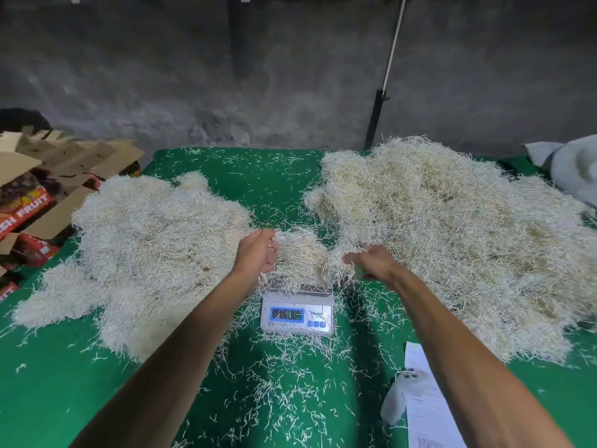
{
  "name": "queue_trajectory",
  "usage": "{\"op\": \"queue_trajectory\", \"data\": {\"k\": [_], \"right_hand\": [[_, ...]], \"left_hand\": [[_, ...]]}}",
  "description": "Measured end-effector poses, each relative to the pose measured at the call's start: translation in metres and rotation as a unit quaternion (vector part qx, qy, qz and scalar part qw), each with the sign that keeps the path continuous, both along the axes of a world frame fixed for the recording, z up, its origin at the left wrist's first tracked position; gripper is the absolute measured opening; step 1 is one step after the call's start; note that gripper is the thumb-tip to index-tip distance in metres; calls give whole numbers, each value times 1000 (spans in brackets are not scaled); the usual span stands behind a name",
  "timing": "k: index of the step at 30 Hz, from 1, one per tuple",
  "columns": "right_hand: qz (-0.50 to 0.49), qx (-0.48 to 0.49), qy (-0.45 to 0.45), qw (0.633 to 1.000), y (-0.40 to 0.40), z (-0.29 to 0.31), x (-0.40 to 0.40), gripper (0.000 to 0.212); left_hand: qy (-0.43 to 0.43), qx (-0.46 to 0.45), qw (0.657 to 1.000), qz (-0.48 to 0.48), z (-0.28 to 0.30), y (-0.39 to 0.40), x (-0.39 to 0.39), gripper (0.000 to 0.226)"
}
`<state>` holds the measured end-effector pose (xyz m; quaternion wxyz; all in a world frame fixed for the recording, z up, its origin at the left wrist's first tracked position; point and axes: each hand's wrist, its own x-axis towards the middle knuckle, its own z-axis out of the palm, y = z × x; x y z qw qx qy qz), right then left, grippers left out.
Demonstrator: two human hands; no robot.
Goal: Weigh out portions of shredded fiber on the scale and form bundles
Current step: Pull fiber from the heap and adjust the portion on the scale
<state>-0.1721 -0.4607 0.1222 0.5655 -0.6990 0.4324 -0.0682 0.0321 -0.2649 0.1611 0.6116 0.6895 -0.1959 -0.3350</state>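
Note:
A small grey digital scale [297,315] with a blue display stands at the table's centre. A portion of pale shredded fiber [302,257] lies heaped on its platform. My left hand [256,250] presses against the left side of that portion, fingers curled into the strands. My right hand [371,261] reaches in from the right with fingers spread, touching the portion's right edge where it meets the big loose fiber pile [452,240]. On the left lies a second mass of fiber [145,253] in rounded clumps.
The green table cover [64,389] is strewn with loose strands. A white paper sheet [426,412] and a white plastic object [400,396] lie at front right. Cardboard fruit boxes [38,195] are stacked beyond the left edge. A grey wall and a pole [376,118] stand behind.

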Motion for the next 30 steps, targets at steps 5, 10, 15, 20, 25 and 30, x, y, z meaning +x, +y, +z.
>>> {"op": "queue_trajectory", "data": {"k": [5,10,15,20,25,30], "right_hand": [[95,129,-116,980,18,8,17,36],[104,36,-32,993,45,18,42,97],[-10,9,-8,1000,-1,21,11,22],[-202,-102,-72,971,-43,35,-13,111],[-88,-315,126,937,-26,19,-15,51],[-8,-289,57,956,-3,2,13,16]], "left_hand": [[-58,91,993,-53,-23,-12,-22,23],[-213,89,950,-209,-47,-16,-59,44],[-135,22,982,-129,-51,-4,-45,22],[-102,4,994,-31,-74,6,-19,10],[-110,18,993,-25,-91,-1,-25,13],[-161,37,986,-1,-94,-3,-25,7]]}}
